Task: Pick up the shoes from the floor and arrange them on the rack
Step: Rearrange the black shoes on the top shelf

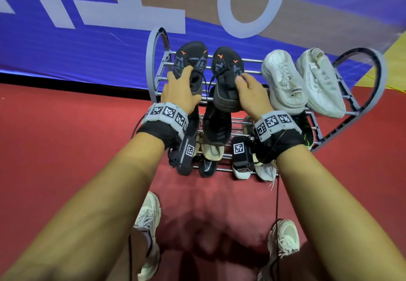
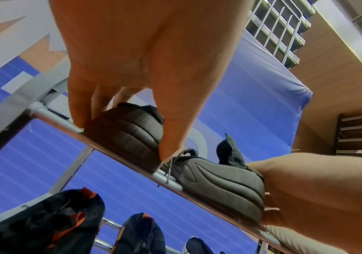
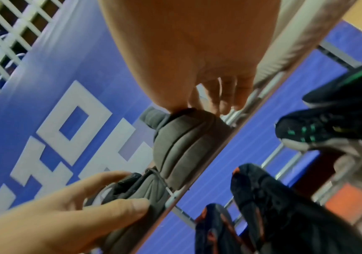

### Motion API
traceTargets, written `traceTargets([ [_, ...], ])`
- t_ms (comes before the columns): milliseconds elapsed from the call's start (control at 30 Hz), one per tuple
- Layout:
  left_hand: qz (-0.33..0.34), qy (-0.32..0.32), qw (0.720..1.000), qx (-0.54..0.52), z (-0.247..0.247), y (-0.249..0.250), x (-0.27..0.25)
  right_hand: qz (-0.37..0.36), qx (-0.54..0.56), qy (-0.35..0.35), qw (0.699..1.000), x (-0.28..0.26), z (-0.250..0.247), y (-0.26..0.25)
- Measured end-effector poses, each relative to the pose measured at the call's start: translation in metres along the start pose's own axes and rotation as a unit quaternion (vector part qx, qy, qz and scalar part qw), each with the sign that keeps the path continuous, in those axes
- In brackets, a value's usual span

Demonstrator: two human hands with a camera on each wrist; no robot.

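Note:
A grey metal shoe rack (image 1: 154, 60) with heart-shaped ends stands on the red floor. Two black shoes with orange marks lie side by side on its top shelf. My left hand (image 1: 190, 84) grips the left black shoe (image 1: 193, 58) near its heel; the left wrist view shows fingers and thumb clamping the heel (image 2: 128, 130) on the front bar. My right hand (image 1: 243, 80) holds the right black shoe (image 1: 226, 67), thumb and fingers on either side of its heel (image 3: 186, 137).
Two white shoes (image 1: 283, 78) (image 1: 318, 78) fill the right half of the top shelf. Lower shelves hold a black shoe (image 1: 216, 124), a beige one (image 1: 212, 151) and a black-and-green one (image 1: 306, 131). My own feet in pale sneakers (image 1: 149, 214) stand before the rack.

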State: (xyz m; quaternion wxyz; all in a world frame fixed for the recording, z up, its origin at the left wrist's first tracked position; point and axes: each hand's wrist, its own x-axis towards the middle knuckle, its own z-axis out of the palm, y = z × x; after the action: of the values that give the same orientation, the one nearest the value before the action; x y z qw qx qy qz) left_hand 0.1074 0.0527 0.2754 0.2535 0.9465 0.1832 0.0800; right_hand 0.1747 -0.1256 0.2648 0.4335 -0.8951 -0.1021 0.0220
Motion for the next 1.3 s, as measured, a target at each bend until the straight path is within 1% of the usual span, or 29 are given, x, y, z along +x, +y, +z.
traceTargets([
  [33, -0.003, 0.0, 1.0, 0.002, 0.001, 0.0, -0.001, -0.005, 0.021, -0.026, 0.999, -0.001, 0.003, 0.0],
  [67, -0.004, 0.001, 1.0, 0.003, 0.001, 0.0, -0.002, -0.019, 0.018, -0.05, 0.998, -0.003, 0.006, 0.001],
  [100, -0.005, 0.003, 1.0, 0.001, 0.001, -0.001, -0.002, -0.034, 0.0, -0.066, 0.997, -0.005, 0.009, 0.002],
  [133, -0.005, 0.006, 1.0, -0.003, 0.002, -0.001, -0.003, -0.046, -0.025, -0.068, 0.996, -0.005, 0.012, 0.006],
  [200, -0.002, 0.012, 1.0, -0.014, 0.003, -0.002, -0.002, -0.059, -0.043, -0.041, 0.996, -0.007, 0.015, 0.007],
  [300, 0.003, 0.018, 1.0, -0.022, 0.002, -0.002, -0.002, -0.063, -0.034, 0.0, 0.997, -0.011, 0.019, 0.001],
  [433, 0.007, 0.022, 0.999, -0.03, 0.001, -0.004, -0.001, -0.063, -0.046, 0.015, 0.997, -0.009, 0.029, -0.004],
  [633, 0.008, 0.025, 0.999, -0.029, -0.001, 0.001, -0.001, -0.076, -0.073, 0.018, 0.994, -0.007, 0.035, -0.007],
  [767, 0.001, 0.016, 1.0, -0.009, 0.0, 0.003, -0.002, -0.073, -0.084, 0.019, 0.994, -0.005, 0.035, -0.006],
  [933, 0.011, 0.012, 0.999, 0.031, -0.002, 0.007, -0.006, -0.073, -0.085, -0.008, 0.994, -0.01, 0.031, -0.005],
  [1000, 0.035, 0.027, 0.998, 0.052, -0.004, 0.011, -0.009, -0.081, -0.095, -0.014, 0.992, -0.015, 0.025, -0.004],
  [1067, 0.075, 0.048, 0.995, 0.053, -0.007, 0.018, -0.012, -0.097, -0.115, -0.003, 0.989, -0.021, 0.017, -0.003],
  [1200, 0.159, 0.062, 0.985, 0.008, -0.011, 0.044, -0.02, -0.155, -0.145, 0.053, 0.976, -0.042, -0.015, -0.003],
  [1300, 0.2, 0.048, 0.979, -0.003, -0.007, 0.066, -0.029, -0.168, -0.17, 0.101, 0.966, -0.055, -0.042, 0.008],
])
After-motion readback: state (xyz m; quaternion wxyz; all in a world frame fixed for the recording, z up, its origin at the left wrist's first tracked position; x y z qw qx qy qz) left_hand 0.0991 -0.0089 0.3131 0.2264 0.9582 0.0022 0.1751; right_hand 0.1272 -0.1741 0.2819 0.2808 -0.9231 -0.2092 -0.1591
